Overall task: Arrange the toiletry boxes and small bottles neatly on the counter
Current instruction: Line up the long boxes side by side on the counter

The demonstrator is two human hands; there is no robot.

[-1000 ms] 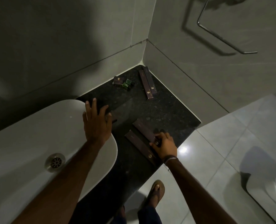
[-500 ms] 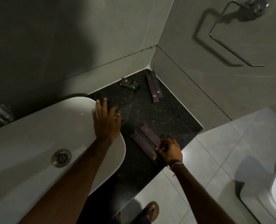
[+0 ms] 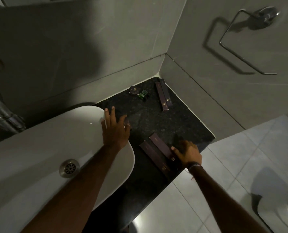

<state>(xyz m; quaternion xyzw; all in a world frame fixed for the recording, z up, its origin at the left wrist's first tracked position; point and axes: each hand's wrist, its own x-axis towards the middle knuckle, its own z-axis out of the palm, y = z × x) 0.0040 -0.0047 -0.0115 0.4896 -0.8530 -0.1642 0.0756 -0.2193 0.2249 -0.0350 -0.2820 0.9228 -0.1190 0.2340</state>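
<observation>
On the black granite counter (image 3: 150,121), two long dark boxes (image 3: 159,146) lie side by side near the front edge. My right hand (image 3: 187,153) grips the near end of the right-hand one. My left hand (image 3: 115,130) rests flat, fingers spread, on the basin rim, its fingertips over a small dark box (image 3: 127,123) that is mostly hidden. Two more long boxes (image 3: 163,96) lie together against the back right wall. A small dark box (image 3: 134,90) and small green bottles (image 3: 143,94) sit in the back corner.
The white basin (image 3: 38,148) with a metal drain (image 3: 70,168) fills the left. A tap (image 3: 6,115) stands at the far left. A towel ring (image 3: 247,42) hangs on the right wall. The counter drops off to the tiled floor (image 3: 232,165) on the right.
The view has tilted upward, showing more wall and the towel ring. Both hands stay in nearly the same places on the basin rim and the front long box.
</observation>
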